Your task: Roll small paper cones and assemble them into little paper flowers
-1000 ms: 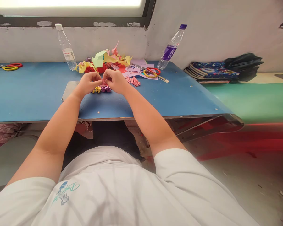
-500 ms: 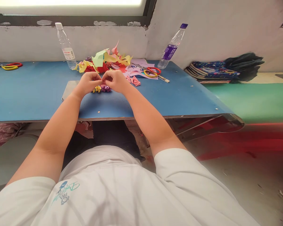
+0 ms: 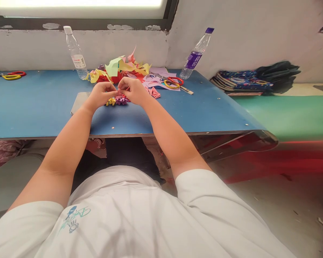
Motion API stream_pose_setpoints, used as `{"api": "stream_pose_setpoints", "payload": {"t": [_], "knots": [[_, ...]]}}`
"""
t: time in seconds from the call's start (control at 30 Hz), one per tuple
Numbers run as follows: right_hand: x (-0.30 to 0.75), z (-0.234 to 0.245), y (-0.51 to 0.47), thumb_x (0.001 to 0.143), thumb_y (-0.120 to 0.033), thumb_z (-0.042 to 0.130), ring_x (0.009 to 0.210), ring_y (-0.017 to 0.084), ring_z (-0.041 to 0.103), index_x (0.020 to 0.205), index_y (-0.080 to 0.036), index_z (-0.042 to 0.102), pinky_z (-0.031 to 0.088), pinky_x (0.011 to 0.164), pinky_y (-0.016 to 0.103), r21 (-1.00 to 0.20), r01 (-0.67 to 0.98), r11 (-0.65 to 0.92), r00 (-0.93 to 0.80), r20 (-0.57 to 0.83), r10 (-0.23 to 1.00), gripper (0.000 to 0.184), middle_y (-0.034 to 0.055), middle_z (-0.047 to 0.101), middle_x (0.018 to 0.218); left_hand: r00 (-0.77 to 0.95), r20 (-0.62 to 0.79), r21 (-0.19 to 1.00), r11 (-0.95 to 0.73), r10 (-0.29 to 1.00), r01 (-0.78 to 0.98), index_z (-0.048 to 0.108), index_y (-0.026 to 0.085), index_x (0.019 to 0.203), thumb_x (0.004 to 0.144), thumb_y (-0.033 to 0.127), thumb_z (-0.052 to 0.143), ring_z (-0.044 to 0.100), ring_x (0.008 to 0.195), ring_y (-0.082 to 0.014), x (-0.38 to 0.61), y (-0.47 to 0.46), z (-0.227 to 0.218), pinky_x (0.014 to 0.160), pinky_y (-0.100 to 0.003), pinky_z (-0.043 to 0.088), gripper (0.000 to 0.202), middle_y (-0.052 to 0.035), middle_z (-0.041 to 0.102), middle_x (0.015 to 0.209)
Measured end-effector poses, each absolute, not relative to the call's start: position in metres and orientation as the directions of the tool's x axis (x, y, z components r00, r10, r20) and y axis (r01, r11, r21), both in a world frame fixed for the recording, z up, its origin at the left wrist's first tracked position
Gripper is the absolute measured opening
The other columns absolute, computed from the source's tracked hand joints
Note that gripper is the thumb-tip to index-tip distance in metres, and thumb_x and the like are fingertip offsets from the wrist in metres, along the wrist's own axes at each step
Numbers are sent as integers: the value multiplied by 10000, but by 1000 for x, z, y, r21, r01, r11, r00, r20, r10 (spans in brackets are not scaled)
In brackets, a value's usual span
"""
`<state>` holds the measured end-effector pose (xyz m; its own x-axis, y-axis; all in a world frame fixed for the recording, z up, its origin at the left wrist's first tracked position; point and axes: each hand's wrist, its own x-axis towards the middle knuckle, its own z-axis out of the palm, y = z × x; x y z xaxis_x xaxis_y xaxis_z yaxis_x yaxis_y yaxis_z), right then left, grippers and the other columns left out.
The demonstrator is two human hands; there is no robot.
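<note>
Over the blue table (image 3: 177,114), both my hands meet with fingertips pinched around a small pink piece of paper (image 3: 119,92), mostly hidden by the fingers. My left hand (image 3: 100,96) is closed on its left side. On the other side my right hand (image 3: 134,90) is closed too, thumb against fingertips. Just below the hands lie small folded paper pieces, yellow ones (image 3: 111,102) and purple ones (image 3: 121,101). More pink folded pieces (image 3: 154,92) rest right of my right hand. Partly under my left wrist is a flat, pale rectangular object (image 3: 79,102).
Crumpled coloured paper (image 3: 118,68) is heaped behind the hands. Scissors with red and yellow handles (image 3: 173,82) lie on lilac paper sheets (image 3: 154,82), near a brush-like stick (image 3: 187,90). Two plastic bottles stand behind, one white-capped (image 3: 78,61), one purple-labelled (image 3: 193,59). Other scissors (image 3: 12,76) lie far left.
My right hand has shifted slightly right, opening a small gap between the hands. More of the pink paper shows between the fingertips. My left hand has hardly moved.
</note>
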<state>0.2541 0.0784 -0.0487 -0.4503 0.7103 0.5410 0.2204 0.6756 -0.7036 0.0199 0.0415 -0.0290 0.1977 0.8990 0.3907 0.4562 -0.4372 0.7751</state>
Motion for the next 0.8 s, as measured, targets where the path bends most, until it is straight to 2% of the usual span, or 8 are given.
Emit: {"api": "stream_pose_setpoints", "payload": {"t": [0.1,0.2,0.27,0.33,0.5,0.63,0.8], "knots": [[253,-49,80,1071,-322,975,1064,212,815,1062,-263,731,719,1108,469,-705,218,675,-434,549,714,251,19,889,1046,211,401,781,-453,891,430,740,252,776,844,370,1041,556,797,-200,20,40,-28,689,-338,466,330,-26,670,767],[252,-49,81,1053,-133,873,1050,218,839,1063,-272,715,733,1107,467,-716,227,660,-433,533,727,211,9,891,1033,225,398,796,-457,889,398,739,266,780,834,449,1049,568,784,-211,19,38,-27,662,-345,464,364,-22,630,729],[252,-49,79,1052,-91,827,1079,236,864,1068,-284,706,743,1128,475,-724,221,654,-431,529,731,228,7,897,1056,229,395,801,-456,890,389,734,270,774,826,488,1059,573,771,-214,19,37,-26,649,-348,466,395,-19,608,709],[253,-49,78,1046,-140,868,1102,250,872,1053,-289,709,748,1136,489,-733,213,647,-433,522,734,218,11,895,1067,234,391,803,-454,890,386,733,273,765,822,505,1054,570,765,-216,18,36,-25,641,-352,463,400,-22,606,703],[255,-51,81,991,-434,1012,1086,255,844,1032,-299,753,745,1106,518,-731,175,660,-438,543,717,295,27,890,1058,246,352,812,-425,903,399,773,274,783,840,512,1052,548,777,-223,17,34,-23,659,-368,455,371,-33,616,706],[253,-54,88,929,-471,1043,1012,233,810,1013,-284,752,712,1027,516,-731,156,664,-444,549,708,356,35,885,998,251,344,807,-421,905,414,728,271,781,852,540,1065,514,758,-206,16,34,-23,656,-367,450,437,-24,592,714],[252,-50,87,890,-496,1108,1025,237,792,974,-299,699,684,1027,520,-747,178,641,-432,526,733,462,16,867,991,277,347,806,-436,896,400,686,279,750,795,667,1103,457,718,-186,20,29,-18,607,-349,391,572,-8,568,672]]}}
